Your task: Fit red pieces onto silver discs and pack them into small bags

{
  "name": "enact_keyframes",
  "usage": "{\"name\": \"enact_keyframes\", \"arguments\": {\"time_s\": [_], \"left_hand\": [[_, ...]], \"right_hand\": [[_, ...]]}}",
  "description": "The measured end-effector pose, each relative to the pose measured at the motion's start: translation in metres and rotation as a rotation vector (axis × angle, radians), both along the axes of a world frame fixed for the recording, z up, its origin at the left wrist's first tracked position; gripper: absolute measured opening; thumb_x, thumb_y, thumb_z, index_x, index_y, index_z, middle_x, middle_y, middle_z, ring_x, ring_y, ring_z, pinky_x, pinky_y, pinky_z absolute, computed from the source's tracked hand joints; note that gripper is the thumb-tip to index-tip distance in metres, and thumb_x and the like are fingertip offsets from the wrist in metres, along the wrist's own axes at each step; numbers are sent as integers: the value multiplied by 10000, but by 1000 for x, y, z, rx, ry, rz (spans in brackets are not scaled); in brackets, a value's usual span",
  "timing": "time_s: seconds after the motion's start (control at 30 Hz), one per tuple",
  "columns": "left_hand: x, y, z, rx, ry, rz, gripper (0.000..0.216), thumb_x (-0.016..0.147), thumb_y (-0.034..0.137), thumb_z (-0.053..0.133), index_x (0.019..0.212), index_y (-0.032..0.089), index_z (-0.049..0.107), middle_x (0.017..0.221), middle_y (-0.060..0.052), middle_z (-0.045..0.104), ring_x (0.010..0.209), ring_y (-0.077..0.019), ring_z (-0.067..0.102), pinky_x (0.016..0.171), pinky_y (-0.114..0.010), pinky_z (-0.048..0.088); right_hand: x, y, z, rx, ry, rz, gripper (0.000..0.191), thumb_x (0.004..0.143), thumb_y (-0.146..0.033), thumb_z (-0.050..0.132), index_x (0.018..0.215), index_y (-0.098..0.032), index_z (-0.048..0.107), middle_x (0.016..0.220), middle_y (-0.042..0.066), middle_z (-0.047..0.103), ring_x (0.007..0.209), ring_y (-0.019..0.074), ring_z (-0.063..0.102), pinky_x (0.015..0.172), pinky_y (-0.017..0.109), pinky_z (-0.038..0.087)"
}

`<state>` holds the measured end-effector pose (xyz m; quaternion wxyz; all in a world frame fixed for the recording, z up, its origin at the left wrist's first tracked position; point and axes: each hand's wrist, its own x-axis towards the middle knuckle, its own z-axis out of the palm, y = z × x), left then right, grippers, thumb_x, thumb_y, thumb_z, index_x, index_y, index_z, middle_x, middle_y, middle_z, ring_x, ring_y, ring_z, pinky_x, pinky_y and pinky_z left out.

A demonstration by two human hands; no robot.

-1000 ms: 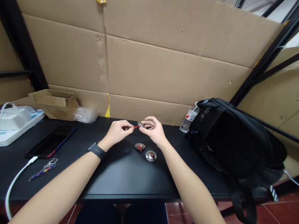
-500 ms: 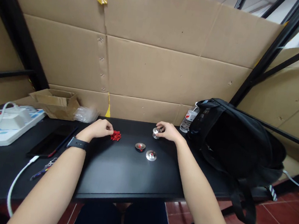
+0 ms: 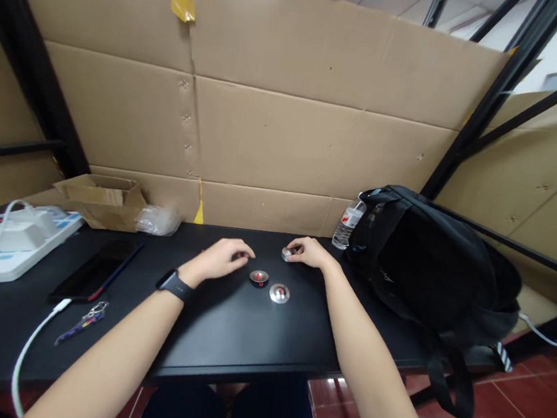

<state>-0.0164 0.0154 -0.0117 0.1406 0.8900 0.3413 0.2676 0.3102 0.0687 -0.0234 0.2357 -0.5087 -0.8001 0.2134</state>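
My right hand [image 3: 308,250] has its fingers and thumb around a small shiny metal cymbal [image 3: 286,255] at the back of the black table; part of it is hidden by the fingers. My left hand [image 3: 227,257], with a dark watch on the wrist, hovers palm down left of it. Its thumb and index finger look slightly apart, and nothing shows between them. Just right of and below these fingers, a second cymbal [image 3: 259,277] lies hollow side up with red cord in it. A third cymbal [image 3: 279,294] lies dome up, red at its centre. The left hand covers the red cord pile.
A black backpack [image 3: 432,273] and a water bottle [image 3: 347,226] stand at the right. On the left are a cardboard box [image 3: 108,203], a plastic bag [image 3: 158,220], a white power strip [image 3: 22,249], a dark tablet [image 3: 93,272] and a keyring [image 3: 82,323]. Cardboard walls the back.
My left hand has moved right, away from the red cord pile towards the cymbals, and its fingers have loosened from a pinch. My right hand stays around its cymbal, slightly lower.
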Motion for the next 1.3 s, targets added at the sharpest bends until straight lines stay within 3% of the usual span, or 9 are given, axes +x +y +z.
{"name": "enact_keyframes", "arguments": {"time_s": [0.17,0.43,0.53,0.63,0.77,0.9,1.0,1.13,1.3], "left_hand": [[38,-19,-8,-47,92,-220,246,957,230,507,995,227,750,986,-56,728,938,-187,660,886,-272,460],[50,-21,-19,-14,181,-6,160,897,211,568,771,199,667,874,-61,686,817,-192,648,777,-269,453],[48,-15,-27,-19,65,21,138,919,219,518,849,207,637,906,-56,689,855,-196,639,788,-277,458],[45,-3,-33,-80,-154,126,162,956,273,455,905,224,601,872,-49,693,809,-193,633,757,-291,473],[44,10,-32,-193,-411,161,180,948,342,453,919,230,591,877,-65,706,813,-204,660,757,-309,508],[44,6,-23,-218,-489,108,208,929,400,501,927,226,614,914,-82,724,833,-215,678,767,-316,523],[35,1,-12,-87,-382,147,217,943,395,500,908,234,641,874,-64,729,782,-208,667,752,-310,503],[4,8,-1,65,-181,243,221,941,357,513,874,235,684,837,-54,735,764,-208,672,744,-295,475],[-37,23,1,13,35,257,182,879,314,592,836,221,742,822,-40,758,772,-197,690,736,-262,461]], "right_hand": [[-3,-2,0,74,-43,1,404,647,-278,850,1036,-201,770,929,40,761,820,198,679,781,292,502],[-31,-18,11,236,26,49,327,748,-247,783,1067,-192,737,1103,96,688,918,207,663,845,331,516],[-44,-25,13,138,135,144,396,756,-315,796,1131,-223,705,1089,75,706,879,195,667,791,323,530],[-59,-32,12,-47,274,273,790,552,-336,935,1269,-268,610,1177,67,691,892,208,692,715,293,549],[-82,-43,12,-24,368,315,725,578,-342,919,1236,-292,616,1137,45,715,864,209,712,727,311,566],[-96,-50,14,103,420,268,494,676,-282,833,1135,-274,649,1024,19,726,783,181,690,684,298,558],[-91,-47,17,139,379,250,464,677,-250,813,1107,-265,639,963,5,713,733,163,664,640,274,530],[-63,-31,19,254,196,99,434,635,-196,807,1041,-221,654,941,23,693,720,166,635,695,294,509],[-21,-7,8,296,-31,-171,380,534,-260,877,855,-181,689,892,55,679,868,242,633,782,323,472]]}}
